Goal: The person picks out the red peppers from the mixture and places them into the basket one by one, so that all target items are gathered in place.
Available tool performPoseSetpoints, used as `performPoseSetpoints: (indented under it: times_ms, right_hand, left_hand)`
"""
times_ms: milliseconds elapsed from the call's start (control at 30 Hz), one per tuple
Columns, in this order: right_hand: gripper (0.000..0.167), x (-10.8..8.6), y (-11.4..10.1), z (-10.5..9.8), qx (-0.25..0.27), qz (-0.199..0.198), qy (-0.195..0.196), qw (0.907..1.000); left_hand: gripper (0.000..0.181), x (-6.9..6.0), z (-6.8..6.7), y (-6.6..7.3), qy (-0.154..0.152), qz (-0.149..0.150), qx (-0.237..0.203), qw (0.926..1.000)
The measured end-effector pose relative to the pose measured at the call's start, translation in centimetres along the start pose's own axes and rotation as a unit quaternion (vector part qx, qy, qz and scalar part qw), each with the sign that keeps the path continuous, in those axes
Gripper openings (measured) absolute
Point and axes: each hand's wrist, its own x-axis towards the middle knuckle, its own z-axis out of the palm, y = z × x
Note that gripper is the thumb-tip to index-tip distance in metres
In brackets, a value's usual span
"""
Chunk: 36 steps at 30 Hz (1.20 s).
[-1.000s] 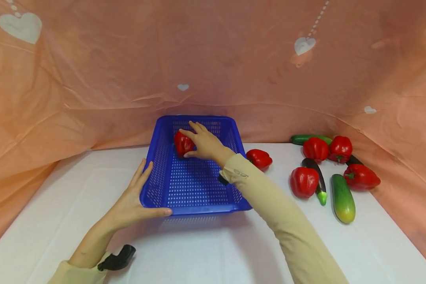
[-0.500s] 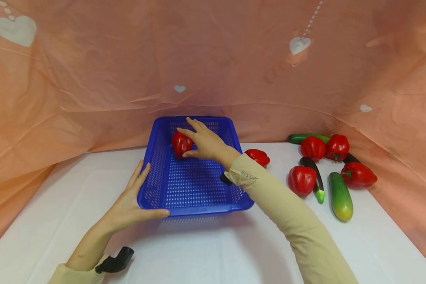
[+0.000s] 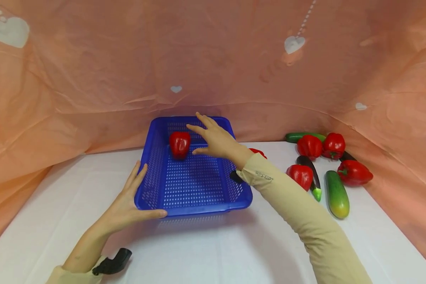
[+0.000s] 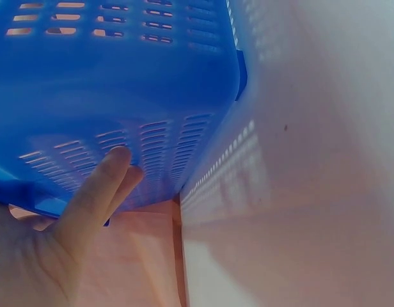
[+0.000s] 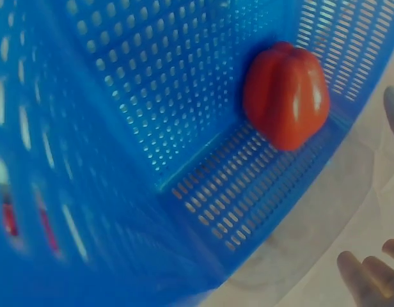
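Observation:
A blue plastic basket (image 3: 195, 177) stands on the white table. My left hand (image 3: 122, 209) holds its near left corner, thumb along the front rim and fingers against the outer left wall; two fingers (image 4: 101, 185) show on the slotted wall in the left wrist view. Inside, at the far left, lies a red bell pepper (image 3: 180, 145), also visible in the right wrist view (image 5: 286, 96). My right hand (image 3: 218, 140) hovers over the basket's far right part, fingers spread, holding nothing and apart from the pepper.
Another red bell pepper (image 3: 258, 152) lies right of the basket, partly behind my right arm. Farther right are several red bell peppers (image 3: 309, 146), an eggplant (image 3: 310, 175), a green cucumber-like vegetable (image 3: 337, 195) and another long green one (image 3: 303, 137). A pinkish cloth (image 3: 213, 59) hangs behind.
My right hand has drawn away from the pepper in the basket, moving right and uncovering it. The left hand stays at the basket's corner. The whole view has shifted slightly.

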Motion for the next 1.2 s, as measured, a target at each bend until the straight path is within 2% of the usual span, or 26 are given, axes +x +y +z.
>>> performPoseSetpoints:
  times_ms: [467,833,1200]
  right_hand:
    - [0.078,-1.1,0.8,-1.6,0.020,0.022,0.011,0.9995]
    - [0.071,-3.2,2.8,-1.8,0.034,0.014,0.048,0.9982]
    - [0.069,-5.0,4.5,-1.7,0.037,0.030,0.059,0.9971]
  left_hand:
    - [0.125,0.1,-0.2,-0.3,0.000,0.004,-0.001,1.0000]
    - [0.125,-0.1,-0.3,-0.5,0.002,0.006,-0.009,0.9999]
    - [0.125,0.1,-0.2,-0.5,0.001,0.005,-0.011,0.9999]
